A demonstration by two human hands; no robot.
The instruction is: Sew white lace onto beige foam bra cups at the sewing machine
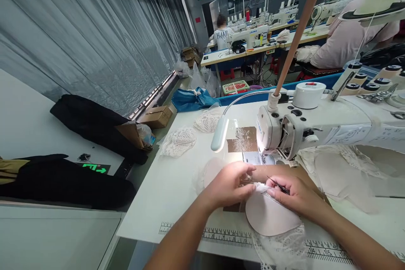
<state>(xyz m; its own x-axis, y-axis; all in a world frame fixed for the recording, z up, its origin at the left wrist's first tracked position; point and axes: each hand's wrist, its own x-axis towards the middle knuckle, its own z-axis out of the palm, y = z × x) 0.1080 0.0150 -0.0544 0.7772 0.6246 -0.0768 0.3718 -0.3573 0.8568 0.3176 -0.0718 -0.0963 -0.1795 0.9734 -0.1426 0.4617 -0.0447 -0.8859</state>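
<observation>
My left hand [229, 183] has its thumb and fingertips closing on the upper edge of a pale padded cup [272, 215], which looks like a bra cup. White lace trim [275, 247] hangs from the cup over the table's front edge. On the cup's other side, my right hand [289, 194] holds dark thin-bladed thread snips [278, 186], tips pointing up and left. Its thumb and finger are also by the lace edge. Both hands are just in front of the sewing machine's needle area [264, 158]. Another pale cup [213, 171] lies partly behind my left wrist.
A white sewing machine [316, 114] fills the right side, its lamp [220, 135] overhanging the table. Lace piles [179, 141] lie at the back left, more lace-and-cup pieces [341, 173] at right. A brown pole [300, 33] rises behind. Two people sit at machines farther back.
</observation>
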